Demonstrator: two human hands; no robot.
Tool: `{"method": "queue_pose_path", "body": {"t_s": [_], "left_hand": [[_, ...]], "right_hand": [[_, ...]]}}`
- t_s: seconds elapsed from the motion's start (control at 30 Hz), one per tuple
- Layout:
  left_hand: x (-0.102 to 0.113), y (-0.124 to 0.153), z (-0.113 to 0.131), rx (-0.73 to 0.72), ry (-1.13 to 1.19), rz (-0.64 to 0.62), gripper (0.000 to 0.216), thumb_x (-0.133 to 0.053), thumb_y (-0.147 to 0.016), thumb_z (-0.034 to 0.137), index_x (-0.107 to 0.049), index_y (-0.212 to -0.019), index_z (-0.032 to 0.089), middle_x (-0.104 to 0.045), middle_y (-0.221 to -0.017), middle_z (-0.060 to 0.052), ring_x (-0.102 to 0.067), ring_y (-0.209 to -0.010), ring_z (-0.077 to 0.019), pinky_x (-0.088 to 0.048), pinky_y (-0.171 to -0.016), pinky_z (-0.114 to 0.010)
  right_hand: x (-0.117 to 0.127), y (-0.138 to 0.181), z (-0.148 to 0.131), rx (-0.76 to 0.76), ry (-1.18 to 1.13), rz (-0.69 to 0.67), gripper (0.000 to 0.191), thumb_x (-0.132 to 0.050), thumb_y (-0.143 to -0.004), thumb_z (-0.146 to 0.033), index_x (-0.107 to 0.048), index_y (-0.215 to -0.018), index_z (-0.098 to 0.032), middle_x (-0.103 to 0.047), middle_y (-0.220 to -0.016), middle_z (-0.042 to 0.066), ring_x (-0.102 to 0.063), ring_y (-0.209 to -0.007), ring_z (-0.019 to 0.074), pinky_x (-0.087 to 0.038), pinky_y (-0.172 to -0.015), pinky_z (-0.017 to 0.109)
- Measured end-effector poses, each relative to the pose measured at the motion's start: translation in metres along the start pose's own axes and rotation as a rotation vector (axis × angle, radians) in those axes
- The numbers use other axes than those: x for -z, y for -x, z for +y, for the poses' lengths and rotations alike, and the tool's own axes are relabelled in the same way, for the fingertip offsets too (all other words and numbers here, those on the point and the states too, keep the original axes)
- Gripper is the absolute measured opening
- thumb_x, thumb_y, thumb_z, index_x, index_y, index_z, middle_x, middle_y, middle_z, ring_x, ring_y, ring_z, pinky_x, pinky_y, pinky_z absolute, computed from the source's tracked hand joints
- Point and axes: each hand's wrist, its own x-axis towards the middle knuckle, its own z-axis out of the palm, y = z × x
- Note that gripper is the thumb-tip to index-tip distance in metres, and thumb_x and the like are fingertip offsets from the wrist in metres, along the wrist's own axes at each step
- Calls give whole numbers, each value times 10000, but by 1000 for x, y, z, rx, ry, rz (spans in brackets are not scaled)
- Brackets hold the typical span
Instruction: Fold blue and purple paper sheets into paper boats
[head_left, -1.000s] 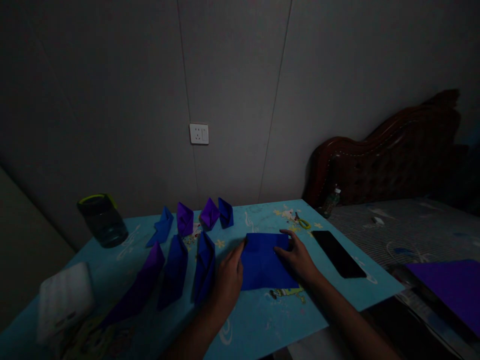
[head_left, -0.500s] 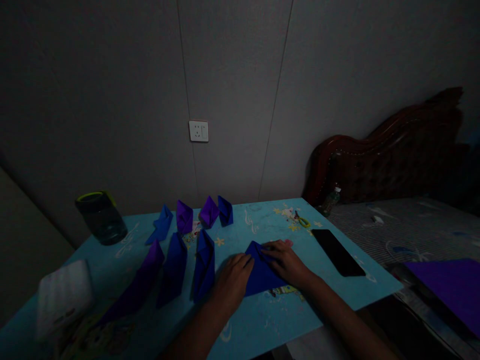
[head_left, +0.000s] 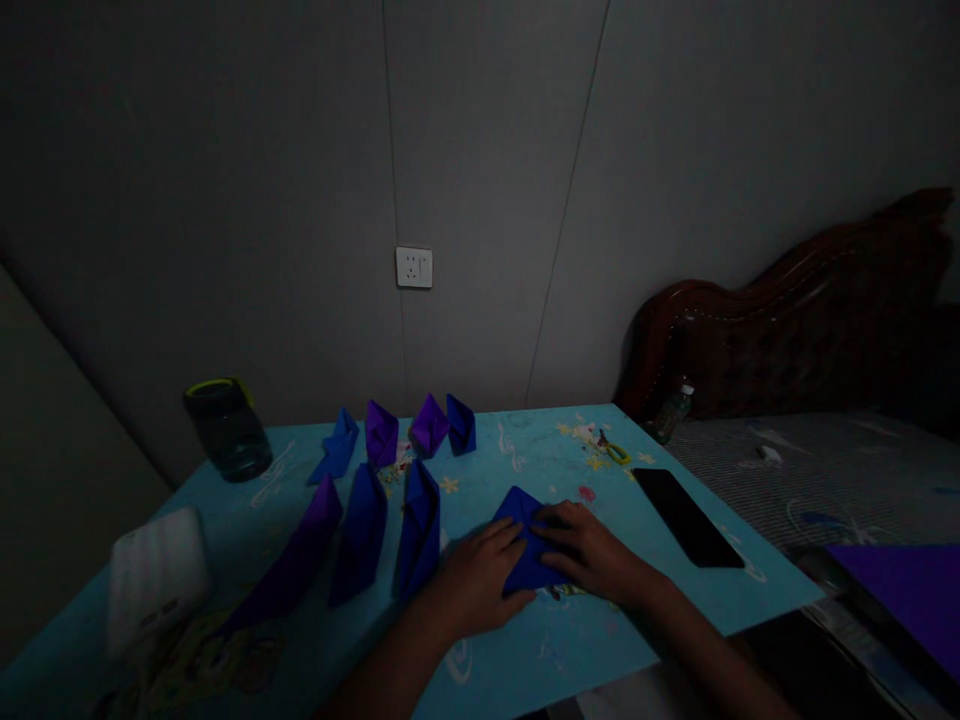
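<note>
1. Now, the folded blue paper [head_left: 531, 572] lies on the table [head_left: 585, 650], right between the two hands and partly under them.

2. Its tip points away from the person, toward the wall [head_left: 480, 200]. Its bottom edge is on the person's side. The hands hide much of both sides, so I cannot tell which way it is longest.

3. Neither hand is nearer. Both touch the paper, one on each side.

4. The left hand [head_left: 484, 575] lies low, with its back facing up. Its fingers reach over the left side of the paper, toward the middle. Its thumb sticks out by the bottom edge, away from the other fingers.

5. The right hand [head_left: 581, 545] has its back up too. Its fingers bend and point left, with a gap between them and the thumb.

6. The hands are close to each other, but a bit of blue shows between them. Both are spread out on top, not squeezed around anything. I cannot tell how hard they push.

7. A dark blue paper shape [head_left: 420, 530] sits just left of the left hand. A long black slab [head_left: 688, 518] lies to the right, well apart from the paper.
</note>
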Motion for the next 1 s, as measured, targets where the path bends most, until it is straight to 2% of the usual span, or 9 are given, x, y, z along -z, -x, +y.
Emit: {"method": "queue_pose_path", "body": {"t_s": [0.13,0.27,0.47,0.6,0.67,0.73,0.8,0.9,1.0], "left_hand": [[-1,1,-1,-19,25,54,451,-584,-876,385,-630,-1244,128,-582,-1372,-169,-462,-1343,-299,-386,-1109,-452],[-1,-1,1,-10,27,94,289,-488,-932,299,-706,-1073,173,-663,-1272,-129,-540,-1273,-276,-400,-1090,-424],[3,-8,-2,187,85,110,311,-370,-978,238,-633,-1144,248,-744,-1042,-51,-698,-961,-200,-515,-883,-322],[2,-11,-7,212,107,154,316,-373,-972,216,-615,-1173,252,-739,-1046,-47,-695,-949,-180,-510,-860,-282],[2,-11,-8,212,132,179,294,-394,-963,220,-639,-1122,253,-742,-1017,-37,-694,-931,-178,-508,-852,-276],[4,-10,-6,193,149,198,272,-414,-953,225,-657,-1074,248,-743,-987,-32,-694,-914,-180,-505,-843,-277],[9,-7,-3,162,154,193,246,-443,-938,229,-674,-1020,243,-745,-957,-28,-694,-899,-184,-501,-825,-277],[16,-3,1,147,168,147,202,-505,-909,270,-699,-955,240,-754,-917,-28,-699,-873,-197,-502,-795,-284],[16,-2,-1,165,186,138,222,-535,-903,335,-696,-1027,245,-758,-986,-44,-697,-931,-220,-507,-842,-318]], "right_hand": [[13,18,3,-28,-82,-97,574,-624,-863,-537,-586,-1341,-220,-536,-1404,165,-506,-1257,330,-399,-1052,474],[22,25,5,-96,-159,-144,457,-569,-916,-490,-648,-1267,-208,-557,-1387,150,-523,-1260,296,-409,-1064,436],[22,10,-3,-166,-170,-27,383,-388,-1011,-375,-708,-1058,-171,-716,-1073,125,-646,-1021,238,-477,-943,372],[19,4,-3,-230,-149,-6,377,-394,-990,-326,-687,-825,-154,-691,-774,66,-622,-704,188,-500,-731,321],[21,4,0,-277,-227,-30,349,-409,-962,-292,-693,-817,-150,-681,-719,44,-602,-631,172,-489,-646,294],[26,4,4,-324,-347,-62,309,-430,-921,-253,-720,-903,-149,-709,-748,36,-624,-632,174,-496,-628,284],[32,4,7,-337,-428,-86,295,-469,-875,-230,-741,-969,-164,-746,-854,37,-669,-727,196,-520,-705,305],[41,3,11,-323,-435,-89,267,-530,-837,-237,-766,-951,-190,-758,-979,38,-687,-862,230,-516,-828,345],[39,1,14,-358,-376,-36,242,-546,-843,-254,-769,-898,-179,-762,-874,45,-682,-775,220,-522,-773,336]]}}
